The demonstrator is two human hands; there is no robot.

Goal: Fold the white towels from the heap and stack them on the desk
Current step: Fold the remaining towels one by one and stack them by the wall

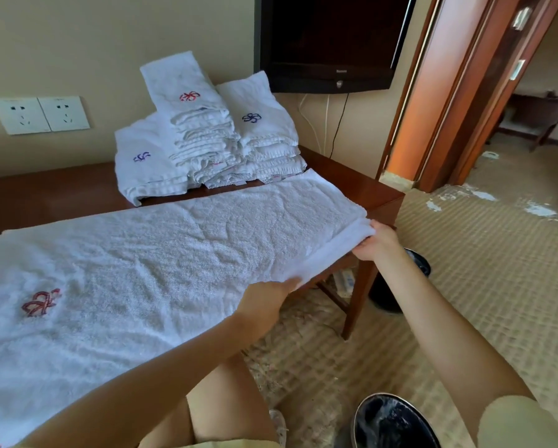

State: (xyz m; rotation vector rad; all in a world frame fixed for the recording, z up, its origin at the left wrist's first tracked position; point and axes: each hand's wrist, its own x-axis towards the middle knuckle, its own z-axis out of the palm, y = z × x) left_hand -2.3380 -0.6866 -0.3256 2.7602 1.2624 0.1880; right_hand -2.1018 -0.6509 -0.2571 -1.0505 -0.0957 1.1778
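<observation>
At the desk's (44, 195) left end, the red emblem (41, 302) marks the short end of the towel (174, 253) you should aim for. The towel lies flat along the front edge and covers most of the top. Behind it, towards the back right corner, the stack (206, 137) of folded towels leans against the wall, so leave it room. Your left hand (264, 299) pinches the near corner of the right-hand hem, with its fingers curled round the cloth just off the front edge. Your right hand (379, 242) pinches the far corner of the same hem at the desk's right edge. The step in hand looks like the crosswise fold. Lift both corners together and level, keep the hem taut between your hands so it does not sag, and carry it over towards the emblem end. Match corner to corner before letting go, then smooth outwards from the fold. The cloth looks soft and wrinkled, so a slack carry would probably skew the layers.
</observation>
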